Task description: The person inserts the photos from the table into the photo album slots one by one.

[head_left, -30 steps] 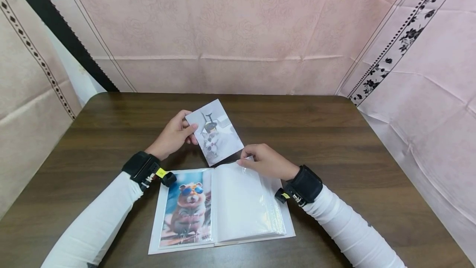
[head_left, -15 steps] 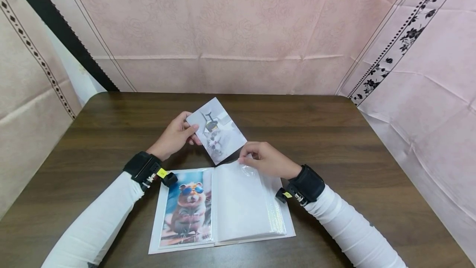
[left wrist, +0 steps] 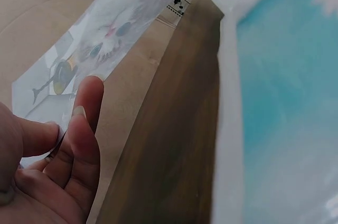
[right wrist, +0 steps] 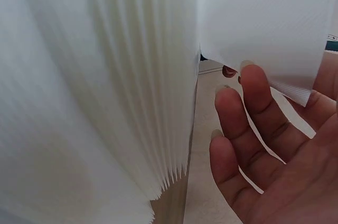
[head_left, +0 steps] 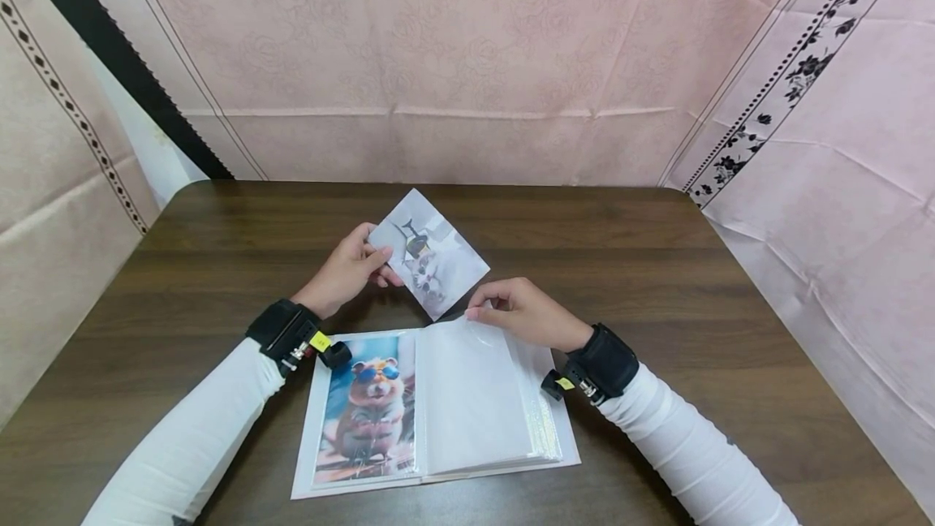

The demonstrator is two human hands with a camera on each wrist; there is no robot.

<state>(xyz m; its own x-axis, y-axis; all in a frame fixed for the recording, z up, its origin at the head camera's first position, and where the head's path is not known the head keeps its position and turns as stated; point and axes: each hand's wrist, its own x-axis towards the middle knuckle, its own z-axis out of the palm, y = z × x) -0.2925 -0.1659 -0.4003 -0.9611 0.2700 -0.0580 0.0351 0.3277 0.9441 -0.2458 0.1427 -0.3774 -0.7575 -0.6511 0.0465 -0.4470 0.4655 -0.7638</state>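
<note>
My left hand (head_left: 349, 273) holds a photo (head_left: 433, 256) by its left edge, thumb on the front and fingers behind. In the left wrist view the photo (left wrist: 108, 36) shows a white cat's face and a glass. A photo album (head_left: 301, 469) lies open on the table below. Its left page carries a picture of a furry animal in sunglasses (head_left: 372, 412). With thumb and forefinger, my right hand (head_left: 529, 315) pinches the top edge of the blank right-hand pocket page (head_left: 475, 396). The photo's lower corner hangs near that edge; whether it touches is unclear.
The brown wooden table (head_left: 657, 266) extends around the album. Behind it hangs a pink patterned cloth (head_left: 467, 63). Fanned album pages (right wrist: 142, 76) fill the left of the right wrist view.
The photo has shifted slightly right and tilted further clockwise with my left hand. My right hand has stayed nearly still at the page's top edge.
</note>
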